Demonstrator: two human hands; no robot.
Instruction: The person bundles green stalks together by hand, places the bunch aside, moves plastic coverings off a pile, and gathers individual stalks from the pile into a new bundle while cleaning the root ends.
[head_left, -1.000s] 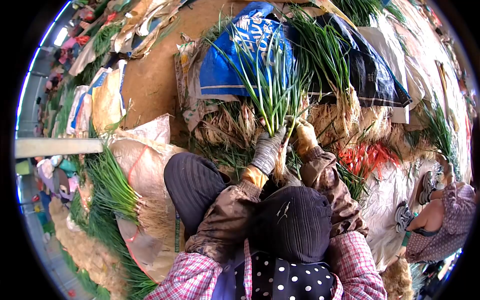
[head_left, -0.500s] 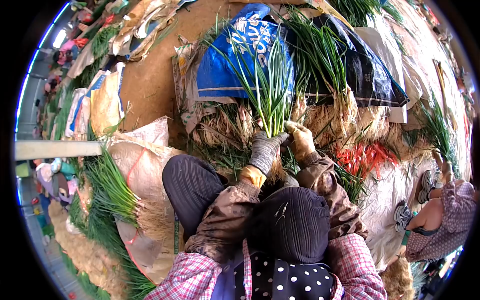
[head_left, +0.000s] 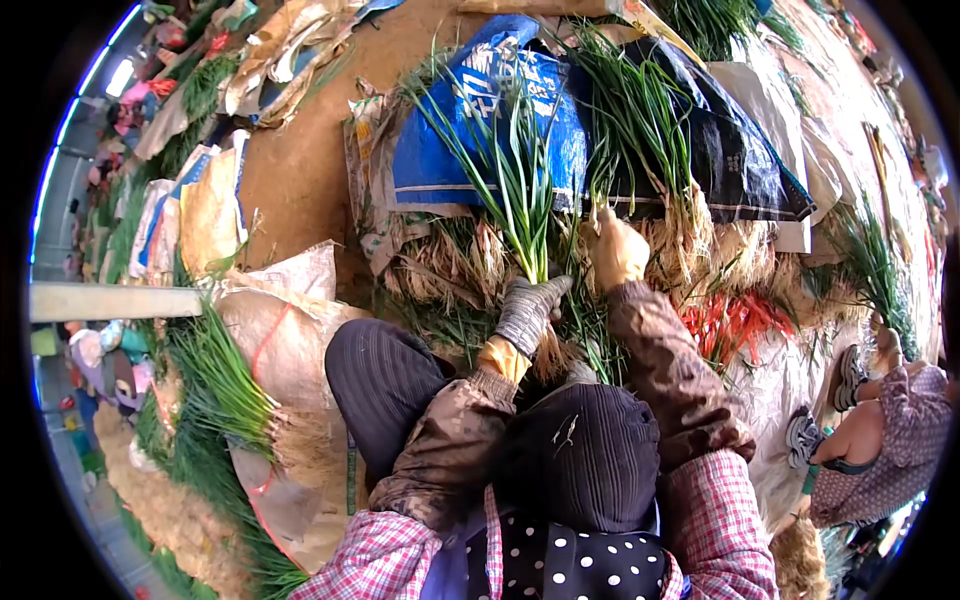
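Note:
My left hand (head_left: 532, 312), in a grey glove, is closed around the lower stalks of a bunch of green onions (head_left: 520, 200). Their leaves fan up over a blue sack (head_left: 440, 150), and pale roots hang below my fist. Up and to the right, my right hand (head_left: 618, 252), in a tan glove, has its fingers curled at the white lower ends of other green onions (head_left: 635, 110) lying on a black sack (head_left: 745, 160). How many stalks it pinches is hidden. Between my knees and the sacks lie loose leaves and more rooted onions (head_left: 455, 260).
Red plastic ties (head_left: 735, 322) lie right of my right forearm. A tied-looking bundle of green onions (head_left: 235, 380) rests on a pale sack (head_left: 285, 325) at my left. A pale bar (head_left: 115, 301) juts in from the left. Another person (head_left: 880, 440) sits at the right.
My right hand has left the bunch at my left hand and moved up and right to the onions by the black sack. My left hand keeps its hold, its bunch tilting slightly left.

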